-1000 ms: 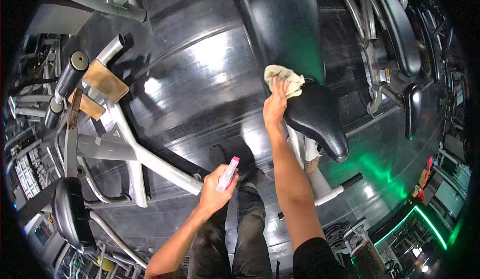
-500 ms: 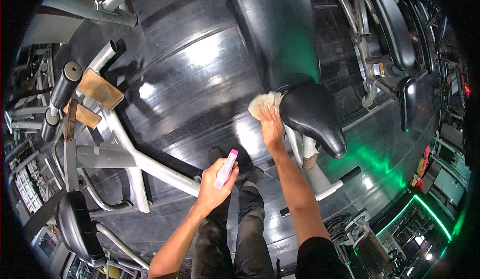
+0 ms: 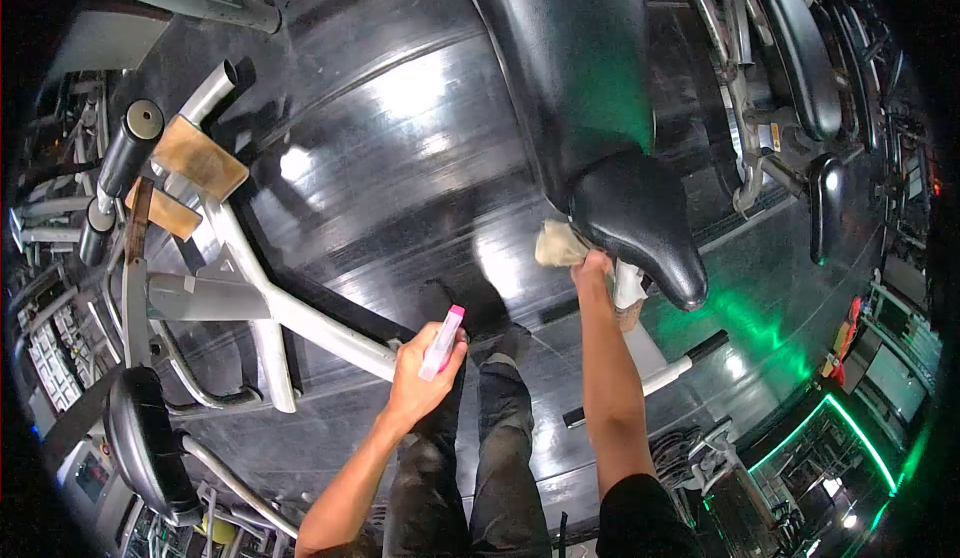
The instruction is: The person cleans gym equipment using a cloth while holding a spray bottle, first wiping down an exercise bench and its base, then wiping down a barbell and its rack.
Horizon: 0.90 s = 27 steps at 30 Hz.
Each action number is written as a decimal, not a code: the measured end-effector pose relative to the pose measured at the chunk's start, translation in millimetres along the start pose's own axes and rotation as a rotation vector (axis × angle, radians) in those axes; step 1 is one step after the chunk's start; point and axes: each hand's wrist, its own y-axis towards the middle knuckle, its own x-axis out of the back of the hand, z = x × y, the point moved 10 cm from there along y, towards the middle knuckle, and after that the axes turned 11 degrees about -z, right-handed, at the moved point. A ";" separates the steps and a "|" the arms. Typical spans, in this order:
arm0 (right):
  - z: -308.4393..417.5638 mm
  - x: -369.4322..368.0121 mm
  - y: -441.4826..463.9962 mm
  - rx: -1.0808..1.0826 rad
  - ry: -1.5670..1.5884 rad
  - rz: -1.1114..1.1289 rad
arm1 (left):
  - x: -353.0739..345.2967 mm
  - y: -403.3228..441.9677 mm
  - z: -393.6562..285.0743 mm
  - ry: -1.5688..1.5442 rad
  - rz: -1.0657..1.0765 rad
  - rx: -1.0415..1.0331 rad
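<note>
My left hand (image 3: 425, 366) is closed around what looks like a spray bottle (image 3: 441, 344), white with a pink tip, seen from above. Its lower part is hidden by the fingers. My right hand (image 3: 594, 266) reaches to the near underside of a black padded bench seat (image 3: 640, 213). It is closed on a cream cloth (image 3: 558, 245), which hangs out to the left of the fingers. The seat partly covers the fingertips. Behind this seat rises a long black padded backrest (image 3: 560, 48), its surface shiny.
At left stands a grey metal frame (image 3: 310, 323) with worn tan plates (image 3: 200, 158) and a black roller pad (image 3: 132, 148). A black pad (image 3: 150, 446) is at lower left. More padded machines (image 3: 790, 48) line the right. The dark floor (image 3: 380, 218) reflects lights.
My right hand has moved right and down with the cloth, from the seat's left edge to its underside. My left hand keeps hold of the bottle. The view has shifted slightly.
</note>
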 end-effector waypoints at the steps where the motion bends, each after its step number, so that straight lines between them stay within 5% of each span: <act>1: 16.7 -18.8 -34.1 0.043 0.091 0.000 | -0.3 -1.0 -6.7 0.011 -0.001 -0.035; 3: 27.4 -36.6 -63.0 0.082 0.181 -0.002 | -0.6 -2.0 -11.5 0.026 -0.002 -0.068; 5: 49.1 -41.1 -71.8 0.344 0.246 0.022 | -1.5 -2.7 -8.7 0.029 0.006 -0.052; 6: 12.0 -30.6 -15.5 0.223 0.567 0.074 | -1.8 -3.1 -7.1 0.031 0.011 -0.052; 7: 0.8 -29.8 -9.5 0.225 0.568 0.071 | -1.0 -3.1 -2.8 0.035 0.012 -0.029; 9: 4.5 -39.7 -33.5 0.815 -0.919 -0.285 | -1.2 -2.5 5.3 0.040 0.013 -0.008; 12: 24.5 -58.5 -95.1 0.929 -0.875 -0.214 | 0.3 -4.8 13.0 0.021 -0.002 -0.012; 15: 15.7 -60.8 -100.5 0.705 -1.042 -0.161 | -3.6 -8.4 14.4 0.047 0.022 0.014; 23: 23.9 -58.9 -132.5 0.672 -1.034 -0.005 | -19.1 -22.2 4.4 0.106 0.080 0.023; 27: 3.0 -53.4 -116.3 0.324 -0.767 0.133 | -29.9 -25.3 -15.5 0.040 0.082 -0.031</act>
